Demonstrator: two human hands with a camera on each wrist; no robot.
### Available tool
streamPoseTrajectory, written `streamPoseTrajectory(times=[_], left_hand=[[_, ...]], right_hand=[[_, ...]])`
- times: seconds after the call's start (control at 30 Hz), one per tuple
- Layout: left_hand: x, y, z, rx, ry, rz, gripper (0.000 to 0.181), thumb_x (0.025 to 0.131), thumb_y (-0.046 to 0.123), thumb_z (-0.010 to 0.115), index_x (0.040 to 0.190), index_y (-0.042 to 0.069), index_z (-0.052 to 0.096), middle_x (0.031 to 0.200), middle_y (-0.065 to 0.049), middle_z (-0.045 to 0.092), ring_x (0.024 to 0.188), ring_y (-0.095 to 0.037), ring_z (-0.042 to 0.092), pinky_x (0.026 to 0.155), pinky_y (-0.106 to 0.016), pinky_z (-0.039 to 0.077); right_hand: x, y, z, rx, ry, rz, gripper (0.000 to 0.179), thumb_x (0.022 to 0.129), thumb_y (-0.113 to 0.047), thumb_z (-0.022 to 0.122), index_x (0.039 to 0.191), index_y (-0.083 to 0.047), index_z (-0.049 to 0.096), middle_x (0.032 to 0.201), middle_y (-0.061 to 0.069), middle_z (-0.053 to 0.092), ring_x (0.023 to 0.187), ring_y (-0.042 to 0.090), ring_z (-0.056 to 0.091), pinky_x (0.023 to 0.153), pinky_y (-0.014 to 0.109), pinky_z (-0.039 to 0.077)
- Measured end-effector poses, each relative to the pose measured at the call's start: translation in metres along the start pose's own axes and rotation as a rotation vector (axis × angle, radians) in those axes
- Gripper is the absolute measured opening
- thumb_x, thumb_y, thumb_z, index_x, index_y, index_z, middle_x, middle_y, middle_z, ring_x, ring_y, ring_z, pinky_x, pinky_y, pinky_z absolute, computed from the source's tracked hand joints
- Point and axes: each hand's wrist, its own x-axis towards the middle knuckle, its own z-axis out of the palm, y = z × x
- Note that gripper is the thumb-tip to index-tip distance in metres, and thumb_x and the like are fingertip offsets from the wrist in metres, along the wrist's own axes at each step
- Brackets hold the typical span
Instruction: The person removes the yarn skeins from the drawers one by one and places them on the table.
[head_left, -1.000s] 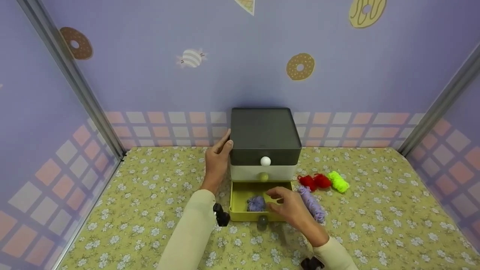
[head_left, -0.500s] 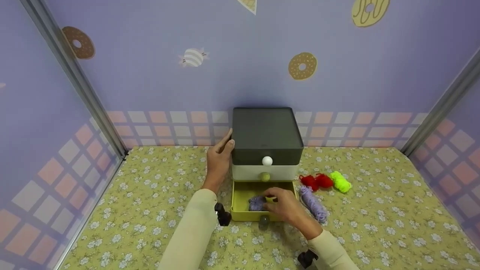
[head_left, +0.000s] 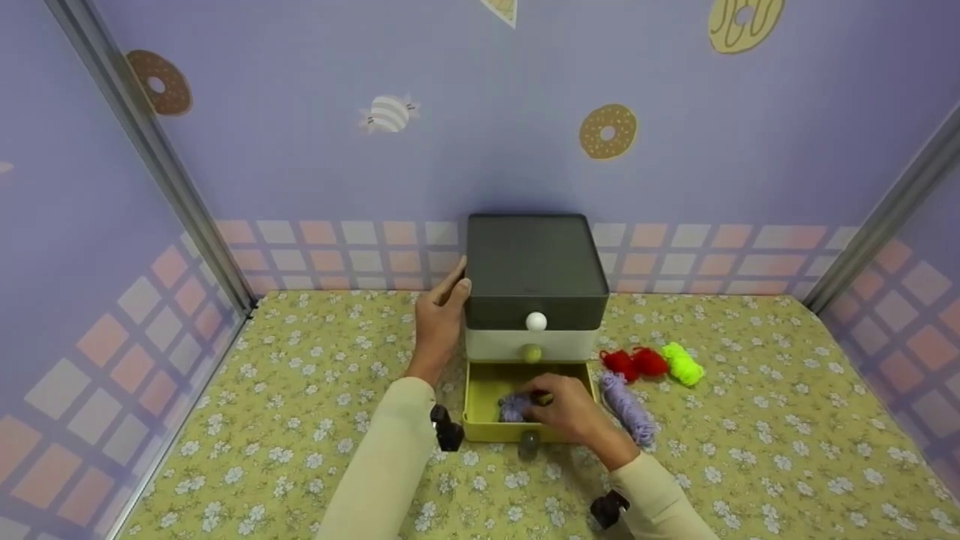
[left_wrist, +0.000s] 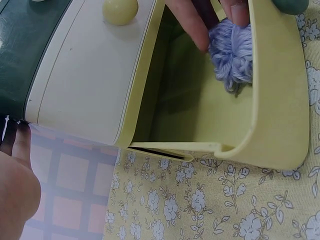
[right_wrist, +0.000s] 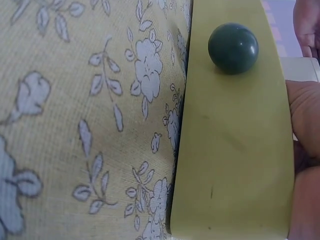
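Note:
A small stacked drawer cabinet [head_left: 536,259] has a dark top unit, a white middle one and a yellow-green bottom drawer [head_left: 480,431] that is pulled out. My left hand [head_left: 439,322] rests against the cabinet's left side, its fingers extended along the wall and its thumb at the edge. Inside the drawer lies a small bundle of purple yarn [left_wrist: 231,55]. My right hand [head_left: 566,409] reaches over the drawer front and pinches this bundle between thumb and fingers. In the right wrist view the drawer front hides the yarn.
Right of the drawer lie a longer lilac yarn skein [head_left: 628,411], red yarn bundles [head_left: 634,364] and a neon yellow-green bundle [head_left: 682,365]. A dark round knob [right_wrist: 233,48] sticks out of the drawer front. A patterned wall [head_left: 487,150] stands close behind the cabinet.
My right hand has moved slightly left inside the drawer, and its fingers have closed on the purple yarn bundle. The left hand stays against the cabinet.

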Motion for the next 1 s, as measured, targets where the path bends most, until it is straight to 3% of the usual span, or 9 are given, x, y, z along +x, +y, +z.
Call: streamPoseTrajectory(times=[0.07,0.17,0.23,0.3,0.43,0.7,0.77,0.87,1.0], left_hand=[[-0.0005,0.0002,0.0001,0.0,-0.006,0.006,0.043,0.112,0.028,0.059,0.155,0.025,0.058,0.111,-0.006,0.076,0.094,-0.011,0.068,0.079,-0.028,0.05],[-0.0013,0.0009,0.0001,0.003,-0.01,0.005,0.044,0.113,0.029,0.059,0.156,0.024,0.057,0.152,-0.012,0.058,0.094,-0.015,0.067,0.09,-0.035,0.047],[-0.0013,0.0007,0.0001,0.006,-0.007,0.0,0.043,0.113,0.029,0.059,0.155,0.025,0.057,0.151,-0.01,0.059,0.063,-0.015,0.047,0.078,-0.035,0.043],[-0.0014,0.0006,0.0002,0.003,-0.007,-0.001,0.043,0.113,0.029,0.059,0.155,0.026,0.058,0.151,-0.011,0.059,0.059,-0.016,0.035,0.075,-0.036,0.04],[-0.001,0.0007,0.0006,0.003,-0.006,-0.001,0.043,0.112,0.03,0.059,0.155,0.026,0.058,0.165,-0.001,0.044,0.103,-0.016,0.06,0.086,-0.036,0.042],[-0.0011,0.0019,0.0013,0.0,0.005,-0.015,0.044,0.112,0.034,0.06,0.155,0.027,0.058,0.164,0.001,0.045,0.144,-0.018,0.049,0.1,-0.037,0.042],[-0.0007,0.0017,0.0014,0.001,0.006,-0.016,0.045,0.111,0.036,0.061,0.155,0.027,0.058,0.164,0.001,0.045,0.141,-0.016,0.052,0.097,-0.036,0.042],[-0.0008,0.0021,0.0015,0.004,0.0,-0.013,0.046,0.112,0.036,0.06,0.156,0.026,0.057,0.16,-0.001,0.051,0.105,-0.013,0.061,0.085,-0.036,0.041],[-0.0017,0.0024,0.0014,0.003,-0.004,-0.019,0.045,0.112,0.035,0.059,0.157,0.026,0.056,0.157,0.0,0.054,0.068,-0.013,0.037,0.071,-0.033,0.038]], right_hand=[[-0.0002,0.0002,0.0007,-0.025,0.015,0.006,0.019,0.089,0.002,0.082,0.107,0.0,0.08,0.103,0.014,0.074,0.093,0.033,0.071,0.079,0.047,0.06],[-0.0004,-0.0001,0.0012,-0.043,0.026,0.017,0.02,0.086,0.002,0.083,0.106,0.0,0.08,0.099,0.014,0.071,0.089,0.031,0.069,0.077,0.045,0.058],[-0.0001,-0.001,0.0006,-0.026,0.012,0.036,0.022,0.086,0.002,0.082,0.108,0.001,0.079,0.101,0.015,0.072,0.091,0.032,0.07,0.078,0.046,0.059],[0.0004,-0.0021,-0.0004,-0.009,-0.013,0.052,0.025,0.086,0.003,0.081,0.112,0.001,0.079,0.105,0.016,0.073,0.095,0.033,0.072,0.08,0.047,0.059],[0.0018,-0.0042,-0.0022,-0.012,-0.053,0.081,0.031,0.086,0.003,0.081,0.116,0.0,0.079,0.111,0.015,0.077,0.099,0.032,0.073,0.082,0.049,0.06],[0.0039,-0.0065,-0.0021,-0.045,-0.055,0.168,0.028,0.084,0.001,0.084,0.112,0.002,0.08,0.109,0.015,0.074,0.103,0.035,0.069,0.089,0.053,0.056],[0.0039,-0.0065,-0.0025,-0.04,-0.051,0.182,0.027,0.084,0.001,0.084,0.11,0.003,0.08,0.107,0.015,0.073,0.1,0.034,0.068,0.087,0.053,0.056],[0.0034,-0.0063,-0.0029,-0.018,-0.039,0.196,0.023,0.083,0.003,0.084,0.106,0.003,0.078,0.102,0.014,0.073,0.094,0.031,0.068,0.083,0.051,0.057],[0.0025,-0.0057,-0.0034,-0.011,-0.008,0.188,0.02,0.082,0.005,0.084,0.099,-0.001,0.074,0.095,0.01,0.072,0.085,0.026,0.066,0.076,0.047,0.057]])
